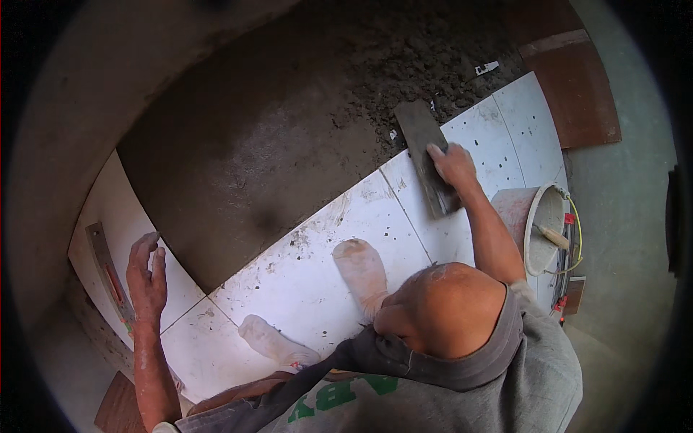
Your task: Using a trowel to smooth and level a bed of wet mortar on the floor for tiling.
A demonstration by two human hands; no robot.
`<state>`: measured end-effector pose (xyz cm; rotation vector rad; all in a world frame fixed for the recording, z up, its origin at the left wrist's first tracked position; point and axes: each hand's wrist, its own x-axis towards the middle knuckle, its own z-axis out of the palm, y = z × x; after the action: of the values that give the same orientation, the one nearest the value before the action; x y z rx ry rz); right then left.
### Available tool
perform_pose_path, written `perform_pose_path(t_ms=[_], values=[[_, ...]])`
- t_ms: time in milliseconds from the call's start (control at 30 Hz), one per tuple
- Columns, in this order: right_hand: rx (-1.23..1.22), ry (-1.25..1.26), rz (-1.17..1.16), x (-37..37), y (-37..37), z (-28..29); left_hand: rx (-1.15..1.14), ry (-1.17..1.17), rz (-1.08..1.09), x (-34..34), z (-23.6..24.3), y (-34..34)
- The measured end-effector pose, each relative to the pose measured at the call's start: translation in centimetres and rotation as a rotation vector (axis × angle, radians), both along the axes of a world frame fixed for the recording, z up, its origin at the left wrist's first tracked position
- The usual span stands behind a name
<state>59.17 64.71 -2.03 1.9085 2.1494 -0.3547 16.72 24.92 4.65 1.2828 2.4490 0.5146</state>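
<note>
My right hand is closed around a long flat rectangular trowel, grey with mortar. Its far end reaches the edge of the loose dark mortar, and its near end is over the white tiles. On the left, my left hand is raised with its fingers apart and holds nothing. Close to it, a long straight metal tool with a reddish strip lies on a white tile. Between the hands stretches a smoothed bed of wet mortar, bordered by tiles on its near and left sides.
To the right stands a round bucket with a yellow handle, a wooden-handled tool inside it. A red-and-black tool lies beside it. Brown boards rest at the far right. My sock-covered feet are on the tiles. A wall rises at the left.
</note>
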Motion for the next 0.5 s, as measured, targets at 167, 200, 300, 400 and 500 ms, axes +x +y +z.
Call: perform_pose_path(t_ms=[167, 200, 300, 400, 500], values=[[0.062, 0.02, 0.006, -0.9, 1.0, -2.4, 0.035, 0.068, -0.042, -0.1, 0.6, 1.5], [0.042, 0.035, -0.024, -0.4, 0.6, -2.7, 0.017, 0.073, -0.021, 0.0, 0.8, 1.6], [0.095, 0.178, 0.083, 2.1, -1.1, -1.9, 0.045, 0.044, -0.013, 0.1, 1.0, 0.3], [0.133, 0.364, 0.163, 2.4, -3.1, 0.1, 0.032, 0.034, 0.027, 0.1, 0.2, -0.9], [0.005, 0.392, 0.214, 1.2, -5.2, 1.1, 0.006, 0.009, 0.013, 0.4, -0.2, -1.4]])
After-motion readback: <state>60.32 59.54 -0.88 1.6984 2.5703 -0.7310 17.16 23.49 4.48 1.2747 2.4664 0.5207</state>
